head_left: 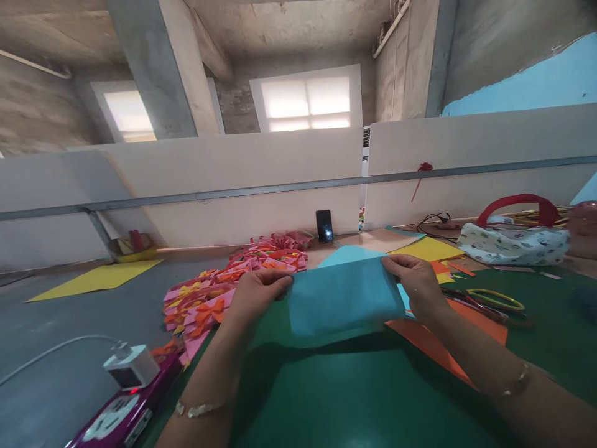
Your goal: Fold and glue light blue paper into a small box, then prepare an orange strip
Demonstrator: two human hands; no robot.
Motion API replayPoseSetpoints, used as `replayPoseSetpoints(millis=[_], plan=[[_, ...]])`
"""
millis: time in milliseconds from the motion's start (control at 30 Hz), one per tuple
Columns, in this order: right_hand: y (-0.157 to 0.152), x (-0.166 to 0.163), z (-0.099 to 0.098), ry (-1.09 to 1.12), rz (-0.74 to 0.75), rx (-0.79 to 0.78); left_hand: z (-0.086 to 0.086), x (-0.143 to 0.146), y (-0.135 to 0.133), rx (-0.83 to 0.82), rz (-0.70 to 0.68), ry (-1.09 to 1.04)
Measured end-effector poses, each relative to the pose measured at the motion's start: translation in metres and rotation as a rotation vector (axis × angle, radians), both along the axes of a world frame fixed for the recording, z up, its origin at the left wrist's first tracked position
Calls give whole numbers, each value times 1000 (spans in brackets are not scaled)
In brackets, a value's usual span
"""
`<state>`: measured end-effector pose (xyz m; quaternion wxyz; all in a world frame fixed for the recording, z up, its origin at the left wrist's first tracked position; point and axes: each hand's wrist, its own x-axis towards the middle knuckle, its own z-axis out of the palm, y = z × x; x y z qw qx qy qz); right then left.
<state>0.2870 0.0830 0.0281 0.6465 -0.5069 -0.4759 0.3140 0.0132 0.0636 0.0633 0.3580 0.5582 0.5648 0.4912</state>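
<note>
Far left: white charger [133, 367], no readable label. Left hand [261, 295]: fingers pinching top left corner of blue paper [345, 298]. Paper held above green desk [326, 398], between the hands, long axis left-right; neither hand clearly nearer. Right hand [417, 286]: fingers pinching top right corner. No brands legible.

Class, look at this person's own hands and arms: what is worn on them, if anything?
The left hand and right hand are ungloved, and no sleeves show. Each wrist bears a pale, shiny bracelet: the left bracelet and the right bracelet both glint in places. Their finer details are too blurred to tell.
</note>
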Motion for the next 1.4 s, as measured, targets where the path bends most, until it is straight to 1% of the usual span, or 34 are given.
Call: replayPoseSetpoints(millis=[167,267,367,467,567,667,767,933,1133,1233,1400], plan=[[0,0,-3,-126,3,-31,1,-6,3,-97,-40,-15],[0,-6,-9,-275,56,-64,0,-13,4,-176,-41,32],[2,-13,-19,-474,116,-87,-3,-18,-1,-251,-27,111],[5,-21,-30,-684,158,-89,-11,-24,-9,-309,4,196],[3,-30,-40,-865,191,-85,-22,-30,-17,-339,52,298],[-2,-37,-44,-1013,204,-81,-34,-34,-22,-344,97,424],[-8,-42,-45,-1129,197,-72,-43,-34,-24,-338,114,543],[-11,-44,-44,-1257,168,-62,-51,-30,-25,-277,118,720],[-12,-46,-45,-1312,169,-94,-55,-28,-27,-211,116,841],[-12,-47,-43,-1339,210,-87,-56,-26,-28,-205,103,868],[-13,-48,-37,-1415,294,-69,-56,-27,-29,-233,26,870]])
